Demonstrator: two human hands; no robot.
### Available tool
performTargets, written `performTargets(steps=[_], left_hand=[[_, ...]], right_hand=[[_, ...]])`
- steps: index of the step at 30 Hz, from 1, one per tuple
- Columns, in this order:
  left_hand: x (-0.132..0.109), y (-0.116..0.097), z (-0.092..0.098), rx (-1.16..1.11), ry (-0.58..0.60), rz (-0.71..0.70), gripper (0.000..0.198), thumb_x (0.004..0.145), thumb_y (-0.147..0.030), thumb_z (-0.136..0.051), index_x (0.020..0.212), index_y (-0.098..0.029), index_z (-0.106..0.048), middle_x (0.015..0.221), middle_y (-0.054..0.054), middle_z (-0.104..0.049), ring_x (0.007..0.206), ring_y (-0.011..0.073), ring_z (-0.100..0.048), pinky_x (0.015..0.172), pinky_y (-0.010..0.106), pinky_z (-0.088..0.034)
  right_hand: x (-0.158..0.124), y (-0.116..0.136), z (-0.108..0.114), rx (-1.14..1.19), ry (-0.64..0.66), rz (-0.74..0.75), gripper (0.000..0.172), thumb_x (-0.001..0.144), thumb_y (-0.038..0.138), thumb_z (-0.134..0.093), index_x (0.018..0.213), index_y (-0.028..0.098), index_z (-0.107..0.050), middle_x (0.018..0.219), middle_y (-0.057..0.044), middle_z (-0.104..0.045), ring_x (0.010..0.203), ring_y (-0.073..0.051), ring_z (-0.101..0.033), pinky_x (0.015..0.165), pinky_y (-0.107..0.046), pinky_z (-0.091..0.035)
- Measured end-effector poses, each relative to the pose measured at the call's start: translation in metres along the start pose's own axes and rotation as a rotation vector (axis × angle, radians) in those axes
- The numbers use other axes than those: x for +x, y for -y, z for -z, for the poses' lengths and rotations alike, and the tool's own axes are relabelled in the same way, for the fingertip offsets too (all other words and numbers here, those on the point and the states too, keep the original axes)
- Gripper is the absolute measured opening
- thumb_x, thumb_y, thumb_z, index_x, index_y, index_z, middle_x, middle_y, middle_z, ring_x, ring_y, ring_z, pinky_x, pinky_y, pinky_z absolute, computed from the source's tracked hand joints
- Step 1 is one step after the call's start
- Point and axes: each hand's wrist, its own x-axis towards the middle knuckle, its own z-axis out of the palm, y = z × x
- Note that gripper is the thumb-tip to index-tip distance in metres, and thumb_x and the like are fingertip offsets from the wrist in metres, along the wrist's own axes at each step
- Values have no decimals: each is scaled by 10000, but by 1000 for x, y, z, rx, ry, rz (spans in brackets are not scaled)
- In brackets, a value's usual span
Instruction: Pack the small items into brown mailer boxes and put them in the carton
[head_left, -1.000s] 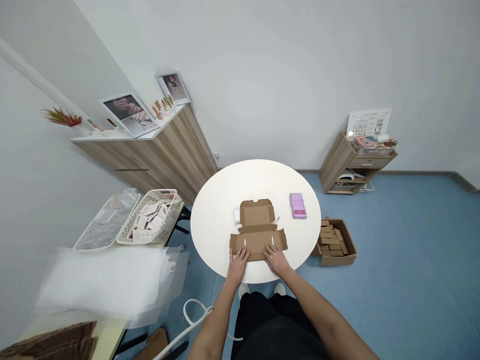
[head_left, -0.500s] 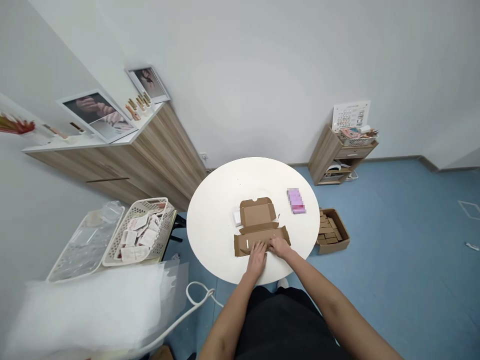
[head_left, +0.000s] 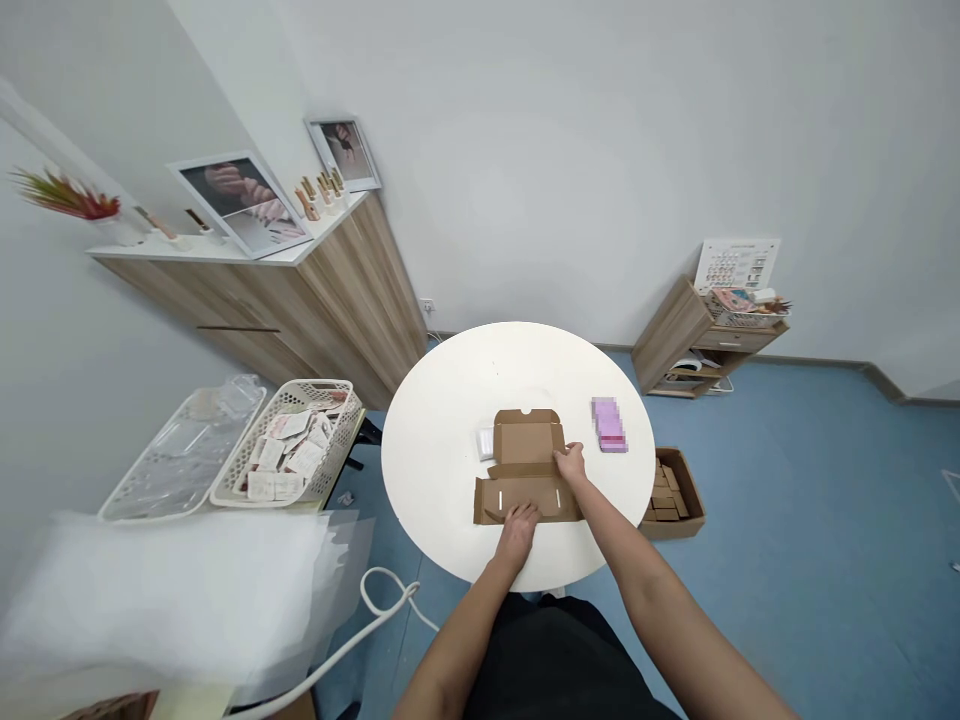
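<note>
An unfolded brown cardboard box [head_left: 526, 442] lies on the round white table [head_left: 435, 400], its lid part toward the wall. My left hand [head_left: 517, 530] rests on the near edge of the cardboard, fingers spread. At the right side, near the fold, my right hand [head_left: 571, 464] touches the cardboard; whether its fingers pinch the edge is too small to tell. A small white packet [head_left: 484, 443] lies just left of the lid part. Farther right on the table is a pixelated purple item [head_left: 609, 424].
Right of the table, an open carton [head_left: 679, 490] on the floor holds several brown boxes. At the left stand a white basket of packets [head_left: 341, 440], a tray with clear plastic [head_left: 127, 505] and white sheets [head_left: 172, 590]. A white hose [head_left: 352, 645] curves near the table.
My right hand has moved from the near edge of the cardboard up to its right side by the fold. My left hand stays at the near edge. The whole view has shifted slightly.
</note>
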Motion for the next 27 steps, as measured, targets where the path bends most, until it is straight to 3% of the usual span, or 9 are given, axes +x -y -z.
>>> performTargets(steps=[4, 7, 10, 11, 13, 16, 23, 27], left_hand=[[3, 1, 6, 68, 25, -47, 384, 928, -57, -359, 1148, -201, -638, 1363, 97, -578, 1331, 222, -458, 1084, 481, -376], [9, 0, 16, 206, 11, -148, 292, 950, -123, -393, 1032, -190, -664, 1418, 97, -526, 1396, 247, -372, 1138, 543, -292], [16, -2, 26, 318, -32, -212, 239, 940, -177, -451, 1082, -206, -641, 1550, 92, -344, 1465, 263, -219, 1165, 596, -190], [18, -1, 29, 340, -52, -191, 281, 924, -207, -495, 1184, -218, -599, 1584, 100, -264, 1477, 277, -171, 1162, 614, -171], [23, 2, 32, 357, -83, -87, 582, 865, -303, -602, 1409, -232, -408, 1607, 140, -162, 1481, 321, -124, 1146, 645, -165], [28, 10, 34, 347, -71, 61, 959, 774, -436, -691, 1529, -202, -148, 1591, 196, -182, 1465, 369, -161, 1136, 643, -188], [32, 11, 31, 362, -34, 111, 984, 788, -462, -657, 1544, -179, -96, 1584, 189, -212, 1461, 363, -183, 1165, 599, -151], [29, 7, 29, 353, -41, 136, 963, 807, -474, -628, 1547, -182, -85, 1586, 184, -210, 1463, 364, -175, 1164, 603, -145]], right_hand=[[2, -1, -7, -12, 8, -2, 270, 864, 290, -494, 1114, 193, -533, 1092, -117, -673, 872, -197, -653, 661, -258, -471], [-3, -10, -6, -2, 40, 54, 142, 846, 259, -527, 946, 210, -616, 988, -67, -704, 873, -192, -654, 703, -251, -467], [-11, -20, -2, 22, 59, 94, 125, 837, 232, -546, 903, 216, -651, 926, -39, -716, 846, -180, -658, 707, -242, -460], [-13, -21, -1, 27, 63, 109, 131, 839, 229, -548, 909, 216, -658, 925, -37, -719, 843, -178, -659, 701, -239, -458], [-16, -22, 3, 26, 73, 142, 142, 845, 226, -549, 921, 214, -668, 932, -39, -723, 840, -175, -658, 683, -232, -449], [-19, -18, 9, -11, 101, 180, 139, 852, 237, -553, 914, 201, -672, 926, -45, -722, 822, -167, -651, 655, -223, -431], [-33, -24, 23, -413, 92, 236, 146, 863, 214, -538, 857, 180, -680, 932, -80, -705, 866, -185, -632, 663, -239, -399], [-44, -22, 17, -489, 108, 273, 177, 853, 147, -531, 785, 165, -694, 949, -121, -694, 931, -218, -615, 729, -268, -406]])
